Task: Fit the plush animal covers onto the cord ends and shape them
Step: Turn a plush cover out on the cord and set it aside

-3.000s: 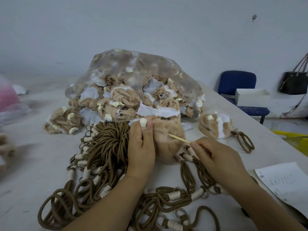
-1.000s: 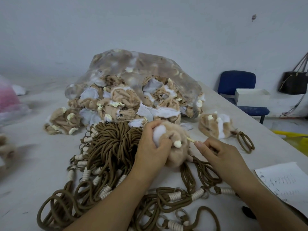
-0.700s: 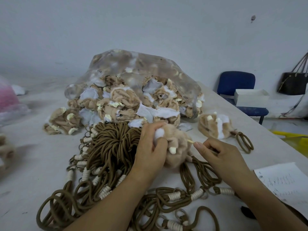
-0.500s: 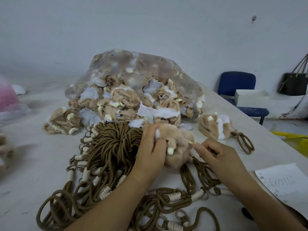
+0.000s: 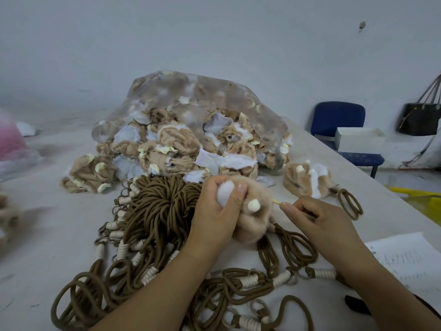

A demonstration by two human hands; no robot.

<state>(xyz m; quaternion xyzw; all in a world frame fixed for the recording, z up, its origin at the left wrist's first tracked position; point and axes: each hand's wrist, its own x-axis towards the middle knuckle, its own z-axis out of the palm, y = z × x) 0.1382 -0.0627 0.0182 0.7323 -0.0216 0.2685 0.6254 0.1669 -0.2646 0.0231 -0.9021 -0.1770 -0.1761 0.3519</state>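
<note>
1. While it is being held just above the table (image 5: 47, 223), the tan plush cover (image 5: 255, 225) is sitting at the centre between both hands, over the brown cords. A cream nub (image 5: 253, 205) is poking out of its front, and a white tuft (image 5: 225, 192) is bulging at its top.
2. The left hand (image 5: 214, 211) is grasping the cover, with its fingers curling round the top and pressing on the white tuft.
3. The right hand (image 5: 317, 218) is pinching a thin pale stick (image 5: 276, 201), whose tip is meeting the cover's right side.
4. Brown cord loops (image 5: 293, 244) are trailing out from under the cover. A heap of cords (image 5: 162, 206) with white-wrapped ends and rings is lying to its left and spreading towards the near edge.
5. Behind the heap, a clear plastic bag (image 5: 191, 91) is spilling more tan covers with white linings onto the table.
6. To the right, another plush piece (image 5: 307, 180) is lying on the table with a brown loop (image 5: 350, 204) at its right end.
7. At the right edge, a sheet of paper (image 5: 410, 259) is showing faint handwriting that is too small to read. A small black object (image 5: 356, 304) is lying just below it.
8. Beyond the table, a blue chair (image 5: 338, 120) is carrying a white box (image 5: 358, 139). A dark bag (image 5: 420, 120) is hanging by the wall, and a pink bundle (image 5: 9, 139) is sitting at the far left.
</note>
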